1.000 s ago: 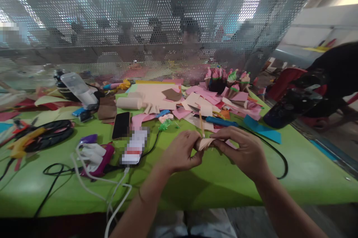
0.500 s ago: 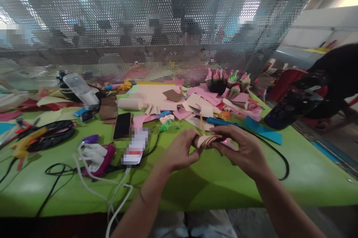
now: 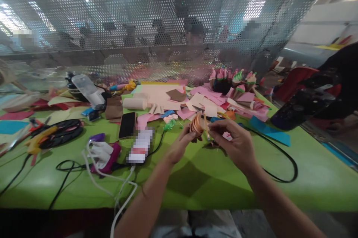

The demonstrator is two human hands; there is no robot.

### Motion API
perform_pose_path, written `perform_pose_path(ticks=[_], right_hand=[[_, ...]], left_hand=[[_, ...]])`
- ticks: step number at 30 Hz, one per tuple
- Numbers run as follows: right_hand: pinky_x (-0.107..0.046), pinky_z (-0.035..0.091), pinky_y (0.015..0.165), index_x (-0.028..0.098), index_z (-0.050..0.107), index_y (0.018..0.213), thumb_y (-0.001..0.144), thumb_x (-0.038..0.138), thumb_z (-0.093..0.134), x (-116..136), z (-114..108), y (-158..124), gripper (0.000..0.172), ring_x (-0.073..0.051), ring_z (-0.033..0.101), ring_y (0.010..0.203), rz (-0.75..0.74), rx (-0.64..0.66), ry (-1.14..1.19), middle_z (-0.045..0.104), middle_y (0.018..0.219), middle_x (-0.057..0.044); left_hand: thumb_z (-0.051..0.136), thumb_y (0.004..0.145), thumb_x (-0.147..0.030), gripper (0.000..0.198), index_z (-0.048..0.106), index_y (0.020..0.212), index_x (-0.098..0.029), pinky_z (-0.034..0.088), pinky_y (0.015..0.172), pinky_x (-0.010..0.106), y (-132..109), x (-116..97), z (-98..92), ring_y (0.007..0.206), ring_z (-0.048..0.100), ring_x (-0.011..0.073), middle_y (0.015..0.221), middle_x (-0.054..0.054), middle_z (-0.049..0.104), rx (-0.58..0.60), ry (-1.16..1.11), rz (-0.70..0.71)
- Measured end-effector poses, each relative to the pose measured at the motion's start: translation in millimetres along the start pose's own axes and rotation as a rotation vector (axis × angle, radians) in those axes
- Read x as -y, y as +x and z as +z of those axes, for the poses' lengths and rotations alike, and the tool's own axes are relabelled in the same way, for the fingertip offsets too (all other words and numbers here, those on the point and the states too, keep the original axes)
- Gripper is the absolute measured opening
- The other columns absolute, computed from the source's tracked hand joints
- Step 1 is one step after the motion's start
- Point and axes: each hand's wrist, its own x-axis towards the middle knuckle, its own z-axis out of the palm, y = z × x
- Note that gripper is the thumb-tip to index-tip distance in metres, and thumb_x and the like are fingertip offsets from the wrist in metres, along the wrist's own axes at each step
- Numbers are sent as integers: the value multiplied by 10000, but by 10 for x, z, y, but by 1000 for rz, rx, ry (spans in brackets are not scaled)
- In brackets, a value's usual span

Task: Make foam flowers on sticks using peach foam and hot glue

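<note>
Grip: left hand (image 3: 181, 145) and right hand (image 3: 234, 144), fingers pinched on pleated peach paper (image 3: 196, 124) | place: raised above green counter (image 3: 195, 187) | risk: loose pinch likely lets pleats spring open, or thin stick (image 3: 206, 120) slips out.

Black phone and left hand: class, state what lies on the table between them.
Head view: a white item with a red band, too blurred to identify, lies between the black phone and the left hand; a thin black cable crosses there.
</note>
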Motion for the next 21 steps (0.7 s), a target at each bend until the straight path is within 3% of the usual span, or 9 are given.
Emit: perform_pose_path(ticks=[6, 21], right_hand=[[-251, 548, 637, 227, 691, 877, 868, 148, 655, -45, 87, -103, 87, -148, 656, 718, -81, 31, -36, 686, 799, -14], [-270, 584, 677, 227, 746, 1017, 912, 140, 604, -70, 140, -183, 197, -173, 708, 770, -265, 53, -183, 737, 863, -66]], left_hand=[[554, 864, -466, 473, 547, 1242, -182, 406, 740, 289, 35, 112, -24, 793, 535, 155, 886, 37, 626, -39, -58, -13], [536, 882, -410, 348, 572, 1164, -210, 422, 764, 274, 20, 117, -38, 768, 482, 128, 878, 7, 525, -75, 12, -46]])
